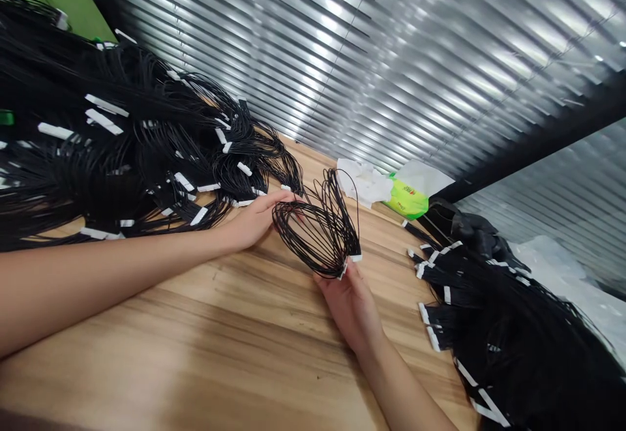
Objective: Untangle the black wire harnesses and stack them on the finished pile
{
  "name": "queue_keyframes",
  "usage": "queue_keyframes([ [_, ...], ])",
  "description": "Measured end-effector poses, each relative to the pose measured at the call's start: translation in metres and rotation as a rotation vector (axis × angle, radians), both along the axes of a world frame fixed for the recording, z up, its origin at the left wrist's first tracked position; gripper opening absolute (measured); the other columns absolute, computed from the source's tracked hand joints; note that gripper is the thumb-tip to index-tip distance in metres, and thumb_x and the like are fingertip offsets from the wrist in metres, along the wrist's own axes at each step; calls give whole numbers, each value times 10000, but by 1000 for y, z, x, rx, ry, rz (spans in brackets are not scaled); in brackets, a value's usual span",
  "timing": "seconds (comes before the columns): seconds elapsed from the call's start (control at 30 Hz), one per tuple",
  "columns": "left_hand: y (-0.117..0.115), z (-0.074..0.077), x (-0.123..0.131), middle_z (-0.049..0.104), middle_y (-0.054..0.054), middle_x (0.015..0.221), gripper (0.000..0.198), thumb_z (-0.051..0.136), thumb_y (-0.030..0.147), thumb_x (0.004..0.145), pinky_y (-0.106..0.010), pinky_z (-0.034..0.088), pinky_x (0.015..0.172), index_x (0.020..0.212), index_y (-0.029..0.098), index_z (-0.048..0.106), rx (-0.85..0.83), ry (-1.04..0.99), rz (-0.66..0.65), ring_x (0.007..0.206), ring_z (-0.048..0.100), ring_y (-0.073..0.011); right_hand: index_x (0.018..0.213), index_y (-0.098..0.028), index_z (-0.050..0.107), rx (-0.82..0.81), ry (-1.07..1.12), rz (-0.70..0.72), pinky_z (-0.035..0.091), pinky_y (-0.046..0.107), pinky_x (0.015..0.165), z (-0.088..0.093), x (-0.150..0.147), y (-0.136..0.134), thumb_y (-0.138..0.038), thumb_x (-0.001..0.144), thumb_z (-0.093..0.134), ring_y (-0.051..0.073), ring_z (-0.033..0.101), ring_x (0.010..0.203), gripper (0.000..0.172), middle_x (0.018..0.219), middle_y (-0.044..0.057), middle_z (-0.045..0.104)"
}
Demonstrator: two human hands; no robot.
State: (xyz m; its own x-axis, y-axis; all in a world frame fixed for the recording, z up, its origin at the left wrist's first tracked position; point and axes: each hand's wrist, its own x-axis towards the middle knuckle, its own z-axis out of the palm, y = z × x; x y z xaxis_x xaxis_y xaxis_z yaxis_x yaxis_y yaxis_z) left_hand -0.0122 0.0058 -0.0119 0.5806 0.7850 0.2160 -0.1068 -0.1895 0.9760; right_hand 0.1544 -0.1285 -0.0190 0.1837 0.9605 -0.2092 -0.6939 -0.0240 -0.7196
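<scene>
A looped bundle of thin black wires, a wire harness [313, 238], is held above the wooden table between my two hands. White connectors sit on its ends at the lower right. My right hand [351, 304] pinches the harness by those white connectors. At the far left side of the loop, my left hand [267, 219] is closed on the wires; its fingertips are partly hidden behind them. Several wires stand up in a narrower loop at the upper right of the bundle.
A large pile of black wire harnesses [147, 137] covers the table's left side. Another pile [518, 333] lies at the right. White tissue [366, 180] and a green packet [408, 199] rest by the corrugated metal wall [332, 53]. The wooden table [235, 346] stretches below my hands.
</scene>
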Motion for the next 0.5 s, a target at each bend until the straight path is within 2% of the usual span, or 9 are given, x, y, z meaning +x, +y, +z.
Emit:
queue_keyframes([
  [0.13,2,1,-2,632,-34,1003,315,446,429,925,-280,449,876,978,167,613,73,36,155,954,563,-150,772,-244,711,-26,-9,-11,519,273,731,1,1,1,-308,733,745,132,662,804,82,822,-26,757],
  [0.2,3,2,-2,644,-30,968,311,501,443,899,-277,456,860,950,166,631,77,45,117,934,574,-149,792,-243,712,-47,8,-20,521,289,787,1,2,1,-313,716,759,135,666,825,113,837,-23,761],
  [0.33,3,2,-1,676,-50,931,277,579,400,861,-278,502,798,911,138,654,70,85,-62,871,623,-151,811,-246,713,-81,53,2,533,322,831,2,6,0,-318,675,788,148,674,826,171,848,-24,764],
  [0.43,1,1,2,691,-57,915,277,507,374,915,-276,533,777,921,132,642,288,120,-83,850,647,-141,775,-241,716,-70,28,74,529,352,858,4,5,-4,-343,675,790,159,673,776,160,794,-17,754],
  [0.5,-1,1,4,702,-48,864,335,478,419,926,-264,545,752,879,137,653,425,128,-56,812,652,-131,744,-238,721,-59,6,124,522,362,871,6,4,-6,-348,655,806,157,666,705,166,713,-23,733],
])
